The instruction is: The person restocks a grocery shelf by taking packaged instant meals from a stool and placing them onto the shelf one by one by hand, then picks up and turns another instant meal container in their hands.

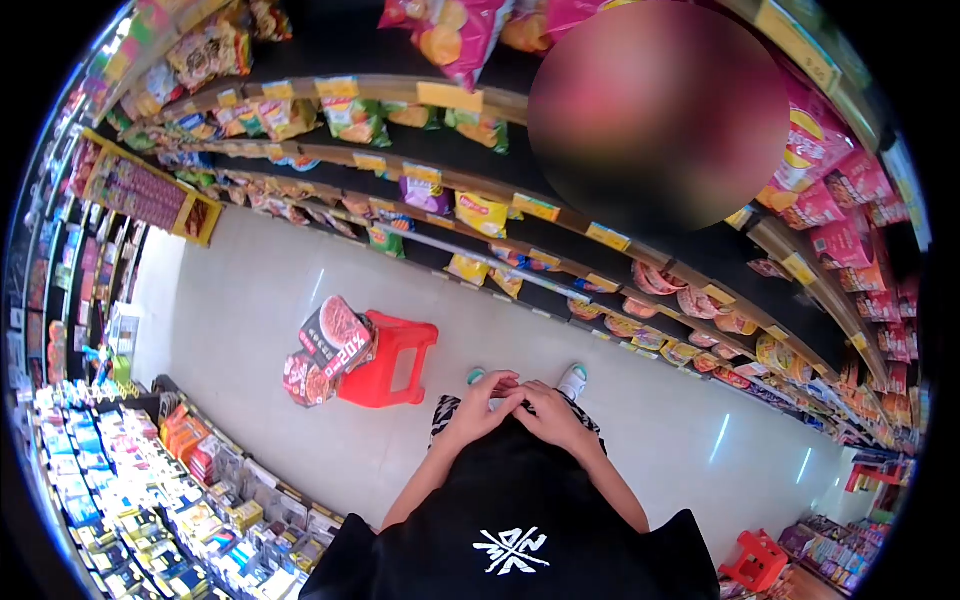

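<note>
Your bare left hand point(487, 402) and right hand point(548, 412) meet, their grip not clear; left of them, a black-and-red printed box point(336, 335) overlaps a red plastic frame point(369, 382).

Bright red stool point(362, 388) on a pale grey floor point(260, 275). On the stool, a black and red box point(337, 330) with white lettering, and a red and white pack point(306, 382). Below right of the stool, a black shirt point(520, 490) with a white crossed emblem point(511, 551); to its right, black-and-white patterned shorts point(446, 412) and a mainly white shoe point(574, 381). Above the stool, brown-edged shelves point(505, 104) with yellow tags point(448, 97), a yellow bag point(483, 213) and a purple bag point(427, 195).
</note>
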Demonstrator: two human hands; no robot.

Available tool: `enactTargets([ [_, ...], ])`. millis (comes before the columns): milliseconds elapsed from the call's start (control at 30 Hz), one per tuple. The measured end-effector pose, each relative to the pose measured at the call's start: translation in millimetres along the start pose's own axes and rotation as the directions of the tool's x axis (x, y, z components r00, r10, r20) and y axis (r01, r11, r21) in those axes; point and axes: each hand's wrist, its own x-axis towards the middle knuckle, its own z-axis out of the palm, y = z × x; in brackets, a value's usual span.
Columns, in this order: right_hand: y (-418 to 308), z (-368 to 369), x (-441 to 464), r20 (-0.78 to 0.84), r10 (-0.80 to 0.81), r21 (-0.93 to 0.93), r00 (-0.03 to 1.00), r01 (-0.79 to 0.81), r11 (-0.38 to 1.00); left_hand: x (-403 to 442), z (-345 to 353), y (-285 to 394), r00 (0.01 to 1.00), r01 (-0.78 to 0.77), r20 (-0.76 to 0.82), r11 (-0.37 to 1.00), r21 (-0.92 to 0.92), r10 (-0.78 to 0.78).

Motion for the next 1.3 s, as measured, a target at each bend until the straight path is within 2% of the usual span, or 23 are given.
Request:
enactTargets([
  [33,-1,6,4,0.014,-0.034,-0.002,0.999,0.034,0.999,-7,-6,-2,1.000,0.015,-0.018,1.000,0.003,-0.015],
  [267,-9,51,17,0.152,-0.009,0.014,0.988,0.007,1.000,-38,-36,-19,0.991,0.081,-0.103,0.996,-0.044,-0.085],
  [500,-14,72,23,0.145,-0.019,0.040,0.989,0.014,0.999,-55,-44,-28,0.987,0.021,-0.157,1.000,0.013,-0.019],
  [667,-18,72,24,0.163,0.033,0.027,0.986,-0.038,0.999,-56,-46,-23,0.985,0.074,-0.156,0.997,-0.034,-0.079],
  [767,-13,69,26,0.191,0.041,0.081,0.981,-0.058,0.995,-51,-46,-21,0.983,0.088,-0.155,0.995,-0.040,-0.094],
  [933,-14,57,46,0.211,-0.082,0.116,0.974,0.059,0.992,-44,-51,-14,0.975,0.088,-0.202,0.996,-0.017,-0.089],
  [1033,-8,53,57,0.319,-0.028,0.065,0.947,0.007,0.998,-43,-52,-10,0.962,0.098,-0.254,0.995,-0.018,-0.099],
  [1133,-6,54,68,0.269,-0.156,0.116,0.950,0.129,0.985,-35,-57,-4,0.942,0.100,-0.321,0.995,-0.004,-0.096],
  [1200,-6,55,71,0.299,-0.123,0.170,0.946,0.074,0.983,-40,-51,-6,0.917,0.111,-0.387,0.994,0.018,-0.095],
  [1300,-1,49,77,0.395,-0.061,0.168,0.917,-0.007,0.986,-44,-54,0,0.901,0.236,-0.371,0.972,-0.009,-0.223],
])
